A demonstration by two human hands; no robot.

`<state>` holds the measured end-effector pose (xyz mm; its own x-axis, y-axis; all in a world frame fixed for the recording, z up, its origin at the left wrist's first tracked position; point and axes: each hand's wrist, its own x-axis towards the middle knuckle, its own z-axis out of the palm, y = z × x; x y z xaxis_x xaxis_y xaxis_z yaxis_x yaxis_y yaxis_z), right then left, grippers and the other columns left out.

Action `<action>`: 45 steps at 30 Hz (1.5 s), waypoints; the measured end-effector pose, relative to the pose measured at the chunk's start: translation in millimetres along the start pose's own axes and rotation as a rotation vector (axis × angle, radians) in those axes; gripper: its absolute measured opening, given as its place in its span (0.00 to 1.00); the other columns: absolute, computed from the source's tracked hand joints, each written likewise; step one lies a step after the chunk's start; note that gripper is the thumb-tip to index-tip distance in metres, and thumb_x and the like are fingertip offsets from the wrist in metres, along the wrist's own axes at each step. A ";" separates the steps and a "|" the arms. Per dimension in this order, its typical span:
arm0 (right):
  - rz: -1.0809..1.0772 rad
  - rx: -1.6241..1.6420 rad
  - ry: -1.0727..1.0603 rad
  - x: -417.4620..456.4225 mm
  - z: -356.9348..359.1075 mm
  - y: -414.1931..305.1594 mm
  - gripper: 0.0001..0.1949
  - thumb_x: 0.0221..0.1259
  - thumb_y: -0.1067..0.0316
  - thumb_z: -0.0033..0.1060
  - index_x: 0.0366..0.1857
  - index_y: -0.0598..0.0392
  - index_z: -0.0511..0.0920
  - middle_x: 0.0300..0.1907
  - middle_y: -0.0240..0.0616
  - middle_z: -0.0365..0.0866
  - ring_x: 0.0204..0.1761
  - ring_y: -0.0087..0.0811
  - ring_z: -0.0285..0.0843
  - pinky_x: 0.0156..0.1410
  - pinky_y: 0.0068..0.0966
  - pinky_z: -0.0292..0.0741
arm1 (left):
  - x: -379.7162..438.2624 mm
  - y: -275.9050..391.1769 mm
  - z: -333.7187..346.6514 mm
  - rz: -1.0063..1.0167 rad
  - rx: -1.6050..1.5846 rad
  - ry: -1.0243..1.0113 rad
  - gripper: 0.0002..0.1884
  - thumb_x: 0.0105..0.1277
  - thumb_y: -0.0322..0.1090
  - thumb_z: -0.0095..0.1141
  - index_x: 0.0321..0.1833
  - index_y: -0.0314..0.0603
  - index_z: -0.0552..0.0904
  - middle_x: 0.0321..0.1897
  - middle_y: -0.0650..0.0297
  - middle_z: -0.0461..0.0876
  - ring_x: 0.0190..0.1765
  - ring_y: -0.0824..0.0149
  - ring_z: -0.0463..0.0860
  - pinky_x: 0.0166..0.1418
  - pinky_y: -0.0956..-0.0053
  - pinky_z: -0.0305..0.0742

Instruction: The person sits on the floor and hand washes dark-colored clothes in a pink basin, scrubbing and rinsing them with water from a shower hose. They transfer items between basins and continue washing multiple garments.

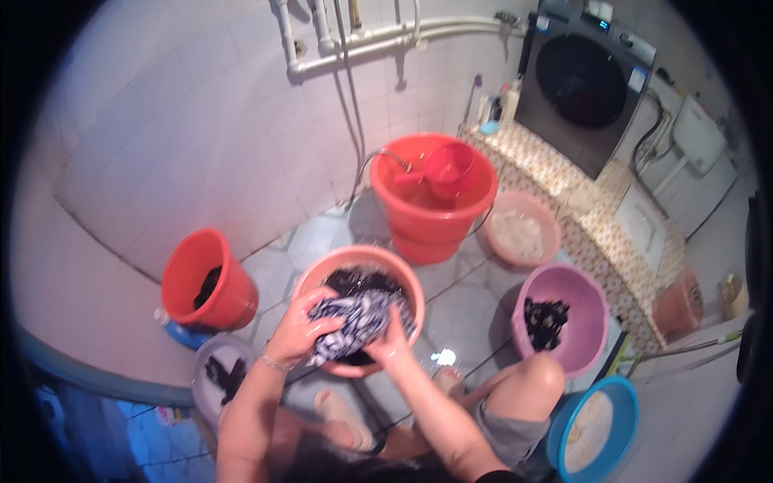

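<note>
Between my two hands is a wet, bunched-up cloth [356, 323] with a dark blue and white pattern. My left hand [305, 326] grips its left end, a bracelet on the wrist. My right hand [392, 341] closes on its lower right side. Both hands are over a round pink plastic basin [415, 284] on the floor. Dark wet fabric [362, 279] lies in the basin below and behind the cloth; the cloth hides part of it.
Around me stand a red bucket [435, 235] with a hose and dipper [450, 164], a smaller red bucket [241, 296], a purple basin [589, 326], a pale pink basin [551, 238], a blue basin [628, 416] and a lilac basin [202, 374]. A washing machine [564, 142] stands on a tiled ledge.
</note>
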<state>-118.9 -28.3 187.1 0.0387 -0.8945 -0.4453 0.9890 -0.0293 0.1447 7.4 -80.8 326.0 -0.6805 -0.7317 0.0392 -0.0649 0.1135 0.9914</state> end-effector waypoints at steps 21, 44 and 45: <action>0.244 -0.217 -0.132 -32.3 20.8 28.1 0.25 0.54 0.50 0.53 0.53 0.52 0.67 0.53 0.35 0.70 0.52 0.31 0.69 0.58 0.32 0.67 | 47.0 -186.2 -17.4 0.051 -1.284 0.172 0.20 0.66 0.42 0.30 0.52 0.35 0.68 0.41 0.59 0.74 0.44 0.64 0.73 0.54 0.68 0.67; -0.416 -2.238 0.078 -54.9 58.1 -119.6 0.19 0.31 0.74 0.64 0.35 0.61 0.76 0.28 0.32 0.78 0.29 0.21 0.74 0.37 0.19 0.72 | 44.4 -171.1 -44.9 -0.181 0.380 0.243 0.32 0.49 0.54 0.60 0.50 0.38 0.68 0.48 0.52 0.70 0.51 0.59 0.70 0.54 0.71 0.65; -0.455 -2.228 0.135 -74.1 57.9 -147.7 0.19 0.31 0.76 0.64 0.35 0.60 0.76 0.29 0.33 0.78 0.30 0.21 0.74 0.38 0.19 0.71 | 34.8 -178.3 -53.8 -0.232 0.367 0.222 0.32 0.48 0.54 0.60 0.48 0.37 0.69 0.49 0.50 0.69 0.53 0.55 0.69 0.56 0.68 0.64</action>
<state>-276.1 16.5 249.9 -0.2479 -0.9470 -0.2045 -0.5258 0.3087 -0.7926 34.5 -162.7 157.3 -0.4481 -0.8869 -0.1126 -0.4766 0.1304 0.8694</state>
